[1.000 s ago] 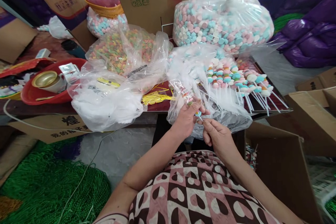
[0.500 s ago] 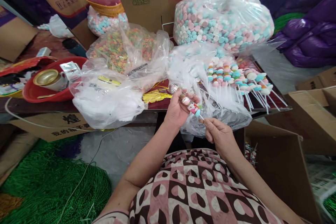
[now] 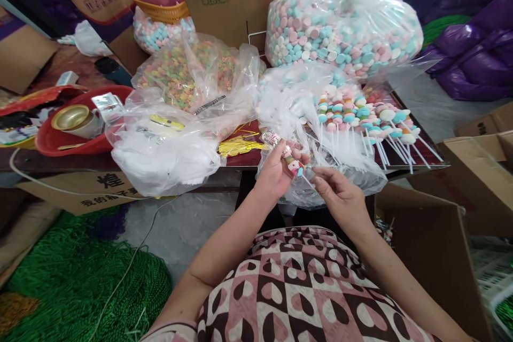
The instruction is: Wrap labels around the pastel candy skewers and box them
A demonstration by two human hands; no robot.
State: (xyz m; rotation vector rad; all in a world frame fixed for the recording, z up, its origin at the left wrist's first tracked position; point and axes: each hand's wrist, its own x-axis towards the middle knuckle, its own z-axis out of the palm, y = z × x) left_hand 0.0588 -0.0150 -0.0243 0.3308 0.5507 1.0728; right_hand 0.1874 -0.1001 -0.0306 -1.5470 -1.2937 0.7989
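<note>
A wrapped marshmallow skewer [image 3: 295,167] with a printed clear wrapper and a white stick lies slanting in my left hand [image 3: 276,173]. My left thumb and fingers are closed around it, hiding part of its middle. The stick points down and right toward my right hand [image 3: 340,197]. There the thumb and forefinger are slightly parted by the stick's end; whether they touch it is hard to see. Just beyond, unwrapped marshmallow skewers [image 3: 344,109] lie in rows, sticks toward me. Yellow twist ties [image 3: 240,146] are spread left of my left hand.
A big bag of marshmallows [image 3: 340,26] and a bag of gummy candies [image 3: 192,72] stand at the back. Clear wrappers in plastic [image 3: 168,155] lie left, beside a red basin [image 3: 48,136]. An open cardboard box [image 3: 428,256] stands below the table's right edge.
My right thumb and forefinger have loosened from their pinch on the stick and moved slightly up. My left hand has shifted a little right and turned the skewer.
</note>
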